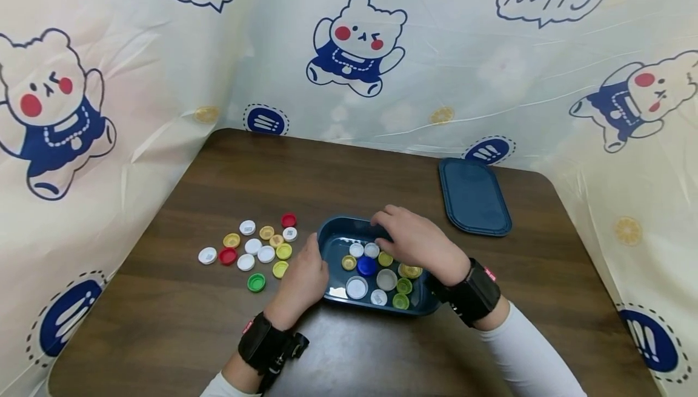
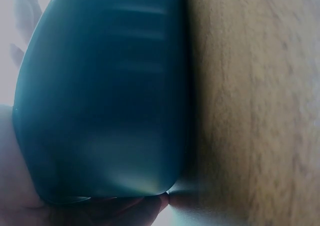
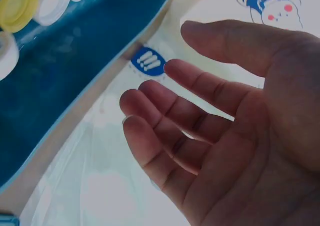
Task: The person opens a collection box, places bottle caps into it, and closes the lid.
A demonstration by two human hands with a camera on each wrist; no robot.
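Observation:
A dark blue plastic tray point(image 1: 337, 251) sits on the table with several bottle caps inside: white, yellow, green, a grey one and one blue cap point(image 1: 366, 266). My left hand point(image 1: 303, 280) grips the left end of the tray. In the left wrist view, the tray's outer wall point(image 2: 100, 100) fills much of the picture, with parts of the hand along its rim and end. Above the back right part of the tray is my right hand point(image 1: 417, 242), fingers loosely bent. The right wrist view shows the palm and fingers point(image 3: 192, 93) holding nothing.
Left of the tray lie several loose caps, among them a green cap point(image 1: 256, 282), a red cap point(image 1: 228, 256) and a white cap point(image 1: 208, 256). A dark blue lid point(image 1: 474, 196) lies at the back right of the brown table point(image 1: 349, 360). Printed sheeting point(image 1: 425, 106) surrounds the table.

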